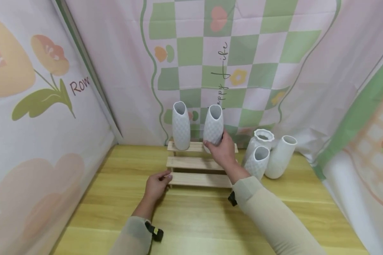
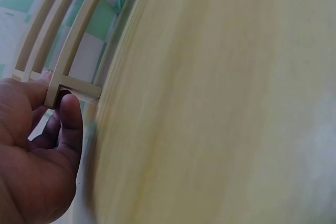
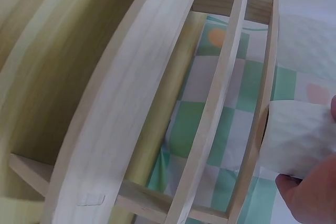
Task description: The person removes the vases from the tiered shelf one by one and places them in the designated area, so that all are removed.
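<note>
The head view looks forward and down, with the three-tier wooden rack (image 1: pixel 201 180) mid-frame. Both wrist views look from much closer, rolled sideways, sharing that rack: upper left in the left wrist's, diagonally through the right wrist's centre.
</note>
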`<state>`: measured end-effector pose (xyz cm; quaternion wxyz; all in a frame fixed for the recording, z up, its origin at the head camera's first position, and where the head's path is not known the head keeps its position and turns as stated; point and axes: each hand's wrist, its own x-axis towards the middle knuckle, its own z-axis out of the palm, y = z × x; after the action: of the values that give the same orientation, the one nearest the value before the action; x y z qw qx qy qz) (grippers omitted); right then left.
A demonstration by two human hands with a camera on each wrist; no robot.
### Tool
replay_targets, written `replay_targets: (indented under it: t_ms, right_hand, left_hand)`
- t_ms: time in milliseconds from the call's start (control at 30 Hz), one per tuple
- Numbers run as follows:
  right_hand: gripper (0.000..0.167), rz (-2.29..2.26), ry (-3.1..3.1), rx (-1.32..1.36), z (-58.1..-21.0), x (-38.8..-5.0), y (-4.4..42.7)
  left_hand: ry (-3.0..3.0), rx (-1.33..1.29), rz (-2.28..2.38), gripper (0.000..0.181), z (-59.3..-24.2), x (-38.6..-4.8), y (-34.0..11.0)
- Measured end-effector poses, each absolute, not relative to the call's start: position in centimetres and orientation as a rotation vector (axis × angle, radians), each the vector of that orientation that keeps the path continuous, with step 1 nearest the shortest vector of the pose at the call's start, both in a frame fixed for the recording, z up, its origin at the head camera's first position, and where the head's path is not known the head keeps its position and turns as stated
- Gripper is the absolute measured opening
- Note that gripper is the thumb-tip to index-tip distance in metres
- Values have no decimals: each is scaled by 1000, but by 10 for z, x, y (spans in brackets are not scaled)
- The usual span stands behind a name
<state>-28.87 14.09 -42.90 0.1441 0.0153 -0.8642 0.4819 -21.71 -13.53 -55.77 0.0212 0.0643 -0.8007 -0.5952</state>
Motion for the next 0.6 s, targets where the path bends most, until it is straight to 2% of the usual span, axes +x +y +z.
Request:
replay_targets:
  t_ms: [600]
  right_hand:
    - [86,1361,-2492,37,-428,-266,146]
  left_hand:
    - [-2483,187,-1847,32,-559,-218,-136]
